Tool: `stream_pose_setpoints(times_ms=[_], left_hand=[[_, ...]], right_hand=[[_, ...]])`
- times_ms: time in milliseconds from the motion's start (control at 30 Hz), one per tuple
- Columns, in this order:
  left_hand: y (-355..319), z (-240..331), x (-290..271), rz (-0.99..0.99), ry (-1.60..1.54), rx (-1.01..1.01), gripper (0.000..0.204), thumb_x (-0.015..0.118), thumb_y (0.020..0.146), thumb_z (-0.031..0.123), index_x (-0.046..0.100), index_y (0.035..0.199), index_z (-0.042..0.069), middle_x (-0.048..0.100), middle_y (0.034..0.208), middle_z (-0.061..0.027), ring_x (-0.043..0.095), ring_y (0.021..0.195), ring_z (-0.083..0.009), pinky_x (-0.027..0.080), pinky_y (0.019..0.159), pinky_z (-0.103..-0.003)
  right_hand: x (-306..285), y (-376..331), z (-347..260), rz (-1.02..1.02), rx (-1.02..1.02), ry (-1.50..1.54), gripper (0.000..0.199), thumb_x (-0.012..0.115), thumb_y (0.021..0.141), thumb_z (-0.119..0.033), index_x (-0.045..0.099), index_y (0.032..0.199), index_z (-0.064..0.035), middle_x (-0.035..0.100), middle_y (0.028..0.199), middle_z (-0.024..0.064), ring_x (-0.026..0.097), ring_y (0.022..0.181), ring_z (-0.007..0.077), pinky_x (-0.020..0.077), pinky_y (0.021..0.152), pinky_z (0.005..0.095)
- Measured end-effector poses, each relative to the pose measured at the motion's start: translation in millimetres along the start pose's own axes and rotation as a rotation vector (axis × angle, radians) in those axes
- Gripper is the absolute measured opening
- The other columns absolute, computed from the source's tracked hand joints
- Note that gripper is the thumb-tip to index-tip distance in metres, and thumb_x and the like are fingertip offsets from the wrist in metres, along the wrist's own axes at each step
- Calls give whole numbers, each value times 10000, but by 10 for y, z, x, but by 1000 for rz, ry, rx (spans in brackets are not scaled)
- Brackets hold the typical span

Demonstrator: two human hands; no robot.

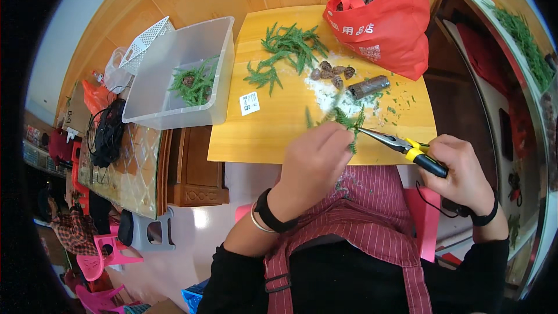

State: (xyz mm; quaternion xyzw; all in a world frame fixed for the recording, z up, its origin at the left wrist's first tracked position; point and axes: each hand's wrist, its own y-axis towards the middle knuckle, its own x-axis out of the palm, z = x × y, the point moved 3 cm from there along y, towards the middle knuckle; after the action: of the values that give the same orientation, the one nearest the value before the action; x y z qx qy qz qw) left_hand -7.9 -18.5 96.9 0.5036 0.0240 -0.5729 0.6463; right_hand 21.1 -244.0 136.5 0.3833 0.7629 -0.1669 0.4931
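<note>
Green sprig (353,121) pinched in our left fingers (334,135) could tear if the pliers (401,144) just right of them, gripped by our right fingers (445,150), twist.

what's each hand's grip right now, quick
Left hand: closed, pinching a green sprig.
Right hand: closed around the pliers.

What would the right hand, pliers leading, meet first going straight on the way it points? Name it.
The pliers in the right hand would likely meet the green sprig in the left hand first, then that hand itself; depth at the tips is unclear.
</note>
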Motion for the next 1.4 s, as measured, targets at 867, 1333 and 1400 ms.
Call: stream_pose_setpoints(times_ms=[867, 1333, 1400], left_hand=[[-59, -254, 153, -593, -1419, -594, 194, 705, 609, -46, 575, 737, 21, 605, 824, -88, 571, 762, -154, 440, 709, -258], [56, -5, -31, -9, -45, 43, 154, 709, 671, -25, 588, 762, 3, 620, 807, -70, 596, 706, -140, 468, 646, -250], [39, -113, -25, -75, -303, -104, 157, 710, 669, -25, 588, 763, 3, 620, 810, -71, 595, 721, -141, 467, 658, -249]], right_hand=[[59, 87, 231, -35, -276, 299, 150, 683, 586, -64, 558, 656, -22, 578, 689, 74, 591, 819, 271, 464, 675, 331], [-33, 53, 80, 26, -28, 22, 196, 663, 595, -55, 472, 603, -9, 513, 625, 123, 542, 608, 277, 412, 506, 318], [-41, 65, 101, 9, 21, 149, 182, 654, 596, -59, 477, 592, -20, 511, 621, 118, 543, 598, 260, 441, 578, 319]])
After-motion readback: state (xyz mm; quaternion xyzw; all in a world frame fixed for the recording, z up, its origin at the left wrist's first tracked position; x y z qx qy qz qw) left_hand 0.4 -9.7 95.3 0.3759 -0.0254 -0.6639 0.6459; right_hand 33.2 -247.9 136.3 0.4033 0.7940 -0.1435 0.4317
